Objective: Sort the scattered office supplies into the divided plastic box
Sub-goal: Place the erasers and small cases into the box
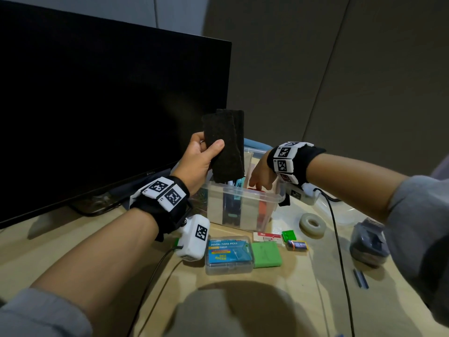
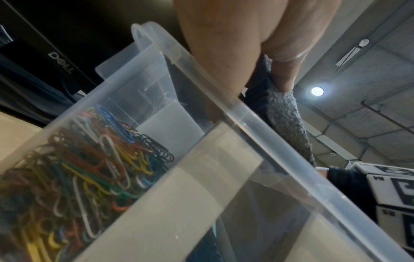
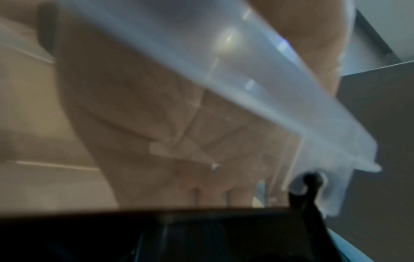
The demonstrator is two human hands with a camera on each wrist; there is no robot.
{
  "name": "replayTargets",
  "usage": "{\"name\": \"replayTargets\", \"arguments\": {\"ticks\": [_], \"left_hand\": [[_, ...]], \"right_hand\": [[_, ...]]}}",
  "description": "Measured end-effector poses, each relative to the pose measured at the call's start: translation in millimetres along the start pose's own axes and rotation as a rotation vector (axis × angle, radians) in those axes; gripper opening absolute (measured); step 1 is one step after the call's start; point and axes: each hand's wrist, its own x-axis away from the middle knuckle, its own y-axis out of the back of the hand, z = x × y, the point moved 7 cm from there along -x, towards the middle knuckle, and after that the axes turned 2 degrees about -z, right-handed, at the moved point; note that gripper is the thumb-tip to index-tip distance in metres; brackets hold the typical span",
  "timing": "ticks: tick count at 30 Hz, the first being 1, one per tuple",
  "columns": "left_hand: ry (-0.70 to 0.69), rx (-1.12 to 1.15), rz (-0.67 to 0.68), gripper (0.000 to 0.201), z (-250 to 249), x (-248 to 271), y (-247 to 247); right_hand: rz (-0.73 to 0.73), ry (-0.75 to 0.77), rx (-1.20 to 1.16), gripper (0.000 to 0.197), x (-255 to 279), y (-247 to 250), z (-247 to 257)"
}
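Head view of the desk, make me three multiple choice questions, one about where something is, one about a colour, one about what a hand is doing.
1. Where does the dental floss picks case lie?
A. on the desk in front of the plastic box
B. inside the box
C. on top of the monitor

2. What colour is the flat pad beside that case?
A. red
B. green
C. white

3. What is the left hand doing?
A. resting flat on the desk
B. holding a black felt strip above the box
C. touching the tape roll

Answers: 1 A, the case sits on the desk nearer than the box. 2 B, it is plainly green. 3 B, thumb and fingers pinch the strip.
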Motion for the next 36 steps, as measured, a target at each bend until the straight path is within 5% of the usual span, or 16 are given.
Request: {"name": "replayTargets", "arguments": {"ticks": [3, 9, 19, 31, 36], "left_hand": [[0.003, 0.003, 0.001, 0.039, 0, 0, 0], [-0.002, 0.001, 0.002, 0.038, 0, 0, -1], [-0.002, 0.011, 0.001, 0.035, 1, -2, 1], [-0.010, 0.006, -0.006, 0.040, 2, -2, 4], [-0.037, -0.018, -0.029, 0.041, 0, -5, 6]], "right_hand": [[0.121, -0.045, 0.031, 0.061, -5, -5, -5], [0.143, -0.018, 0.193, 0.051, 2, -5, 3], [0.214, 0.020, 0.084, 0.055, 4, -9, 4], [0.159, 0.022, 0.023, 0.041, 15, -7, 5], [0.098, 0.090, -0.078, 0.051, 33, 3, 3]]}}
